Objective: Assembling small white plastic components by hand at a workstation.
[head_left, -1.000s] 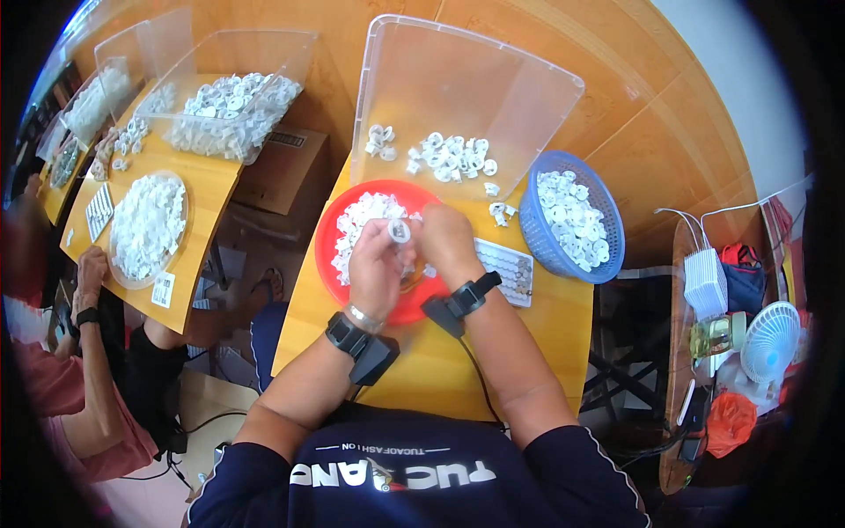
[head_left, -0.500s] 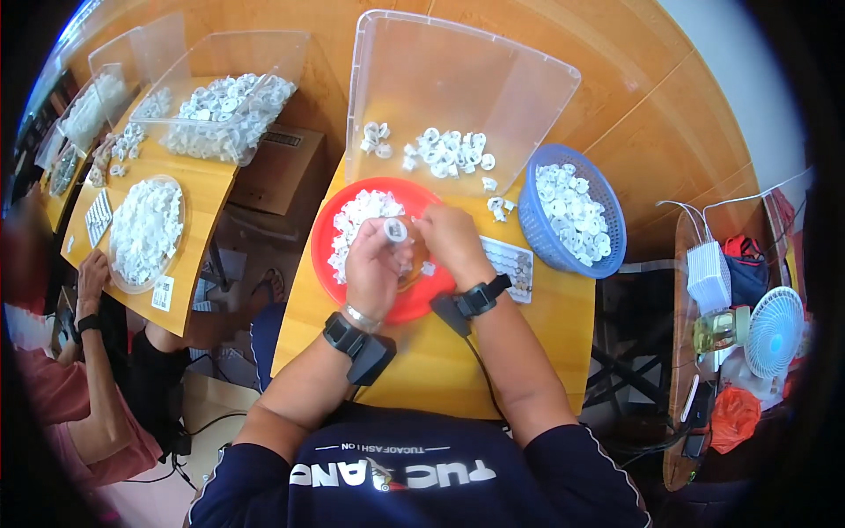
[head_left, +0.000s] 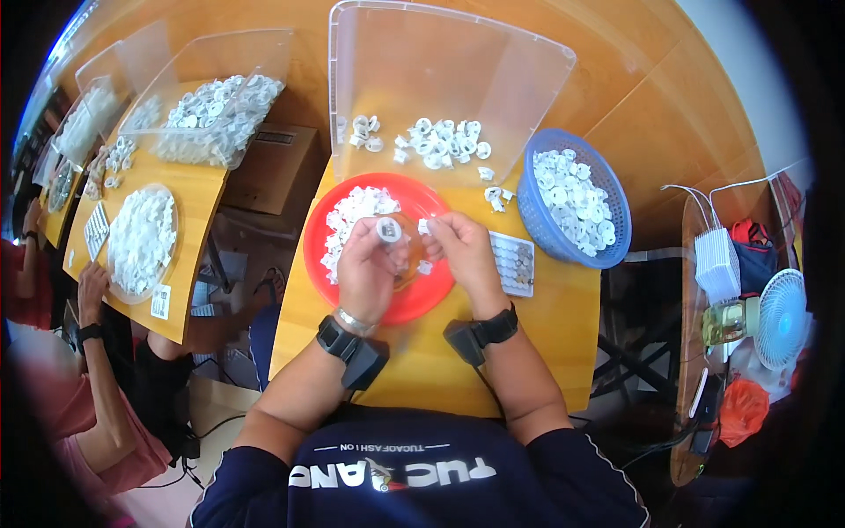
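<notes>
Over the red round tray [head_left: 314, 264], my left hand [head_left: 365, 275] is closed around a round white plastic part [head_left: 388, 231] whose dark-centred end faces up. Close beside it, my right hand [head_left: 466, 255] pinches a small white plastic piece [head_left: 425, 226] between thumb and fingertips, apart from the round part. Many small white pieces [head_left: 359, 207] are heaped in the tray's far left. Another white piece [head_left: 424, 267] lies in the tray between my hands. The far side of the round part is hidden by my left fingers.
A blue basket [head_left: 622, 207] of white parts stands at the right, near a compartmented white tray [head_left: 512, 264]. More white parts [head_left: 444, 143] lie by a clear plastic bin [head_left: 449, 53]. At left, a co-worker's hand [head_left: 93, 286] touches a table with a heaped plate [head_left: 145, 238].
My right hand has turned and moved slightly down and right, so the small white piece now shows in its fingertips. My left hand still holds the round part. The whole view has shifted slightly.
</notes>
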Available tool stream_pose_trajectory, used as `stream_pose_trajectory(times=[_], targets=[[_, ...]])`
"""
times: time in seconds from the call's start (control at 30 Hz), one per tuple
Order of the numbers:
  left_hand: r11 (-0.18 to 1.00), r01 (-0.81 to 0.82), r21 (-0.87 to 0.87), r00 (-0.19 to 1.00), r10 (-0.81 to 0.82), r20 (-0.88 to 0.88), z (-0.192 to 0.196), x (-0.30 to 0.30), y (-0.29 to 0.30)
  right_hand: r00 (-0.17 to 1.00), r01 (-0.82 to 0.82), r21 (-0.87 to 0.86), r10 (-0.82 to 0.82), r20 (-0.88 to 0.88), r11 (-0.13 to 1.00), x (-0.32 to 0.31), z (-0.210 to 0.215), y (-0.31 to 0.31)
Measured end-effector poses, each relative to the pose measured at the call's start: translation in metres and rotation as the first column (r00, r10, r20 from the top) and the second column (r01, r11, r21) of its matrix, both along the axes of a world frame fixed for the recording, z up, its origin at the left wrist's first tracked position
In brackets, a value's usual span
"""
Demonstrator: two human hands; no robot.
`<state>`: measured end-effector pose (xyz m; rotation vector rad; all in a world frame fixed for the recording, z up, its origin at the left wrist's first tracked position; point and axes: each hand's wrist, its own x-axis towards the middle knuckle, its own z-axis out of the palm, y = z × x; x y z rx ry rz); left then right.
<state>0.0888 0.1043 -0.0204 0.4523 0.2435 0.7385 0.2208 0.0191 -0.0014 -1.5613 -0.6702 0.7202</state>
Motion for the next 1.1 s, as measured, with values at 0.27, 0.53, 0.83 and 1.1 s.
stream_pose_trajectory(times=[0.27, 0.53, 0.83, 1.1], targets=[[0.988, 0.147, 0.044, 0.989, -0.147, 0.012, 0.007, 0.001, -0.009, 0.955, 0.037, 0.234, 0.035, -0.294, 0.972, -0.004, -0.002, -0.013], [0.978, 0.206, 0.04, 0.978, -0.204, -0.036, 0.01, 0.004, -0.018, 0.974, 0.046, 0.257, 0.014, -0.227, 0.965, -0.008, 0.001, -0.012], [0.986, 0.167, 0.01, 0.986, -0.166, -0.034, 0.018, 0.006, -0.019, 0.979, -0.036, 0.249, 0.085, -0.185, 0.968, -0.008, 0.001, -0.013], [0.982, 0.188, 0.02, 0.982, -0.188, -0.015, 0.009, 0.007, -0.018, 0.974, -0.089, 0.289, 0.144, -0.175, 0.953, -0.006, 0.003, -0.013]])
